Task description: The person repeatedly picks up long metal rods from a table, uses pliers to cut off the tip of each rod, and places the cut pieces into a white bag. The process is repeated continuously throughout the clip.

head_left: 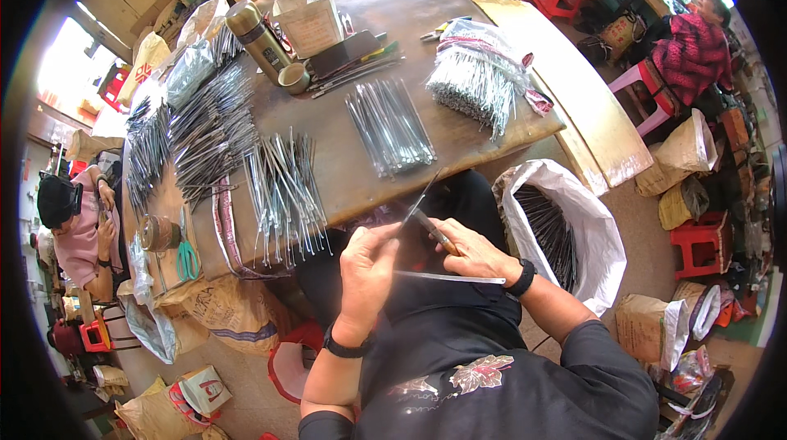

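Left hand (366,269) closed around a thin metal strip (452,278) that runs rightward across the lap. Right hand (467,250) grips a wooden-handled tool (432,231), tip against a second slim strip (420,197) angled up toward the table (459,137) edge; contact point blurred, probably touching. On the table: loose fan of metal strips (284,194), tidy bundle (389,124), bagged bundle (479,71). White sack (598,231) of dark strips just right of the knee. Green scissors (187,256) lie far left.

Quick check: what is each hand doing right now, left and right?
Left hand: closed on a thin metal strip.
Right hand: closed on a wooden-handled tool.
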`<state>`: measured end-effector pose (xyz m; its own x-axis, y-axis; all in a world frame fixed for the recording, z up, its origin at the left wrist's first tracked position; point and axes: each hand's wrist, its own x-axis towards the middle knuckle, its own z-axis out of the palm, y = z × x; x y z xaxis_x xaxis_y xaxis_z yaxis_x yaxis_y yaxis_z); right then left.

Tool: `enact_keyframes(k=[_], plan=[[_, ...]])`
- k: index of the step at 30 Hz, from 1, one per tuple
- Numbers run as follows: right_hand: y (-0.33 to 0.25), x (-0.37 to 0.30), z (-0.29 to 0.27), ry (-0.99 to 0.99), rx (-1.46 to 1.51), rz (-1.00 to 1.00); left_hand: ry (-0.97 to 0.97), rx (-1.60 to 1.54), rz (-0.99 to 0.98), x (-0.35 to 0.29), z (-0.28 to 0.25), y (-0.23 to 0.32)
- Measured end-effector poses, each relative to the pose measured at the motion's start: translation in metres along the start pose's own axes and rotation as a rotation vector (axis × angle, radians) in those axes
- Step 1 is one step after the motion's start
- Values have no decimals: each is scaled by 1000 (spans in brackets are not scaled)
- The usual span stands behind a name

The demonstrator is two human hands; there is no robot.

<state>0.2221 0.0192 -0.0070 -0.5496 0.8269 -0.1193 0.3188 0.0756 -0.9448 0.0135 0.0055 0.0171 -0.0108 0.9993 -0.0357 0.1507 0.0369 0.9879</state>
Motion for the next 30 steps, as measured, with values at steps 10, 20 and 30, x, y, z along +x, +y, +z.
enact_keyframes(k=[10, 20, 30], plan=[[2, 2, -1, 257, -402, -84, -26, 14, -36, -1, -3, -1], [-8, 14, 1, 298, -290, 30, -32, 268, 149, -9, -26, 30], [-1, 27, 6, 213, 98, 184, 377, 652, 183, 47, -86, -28]])
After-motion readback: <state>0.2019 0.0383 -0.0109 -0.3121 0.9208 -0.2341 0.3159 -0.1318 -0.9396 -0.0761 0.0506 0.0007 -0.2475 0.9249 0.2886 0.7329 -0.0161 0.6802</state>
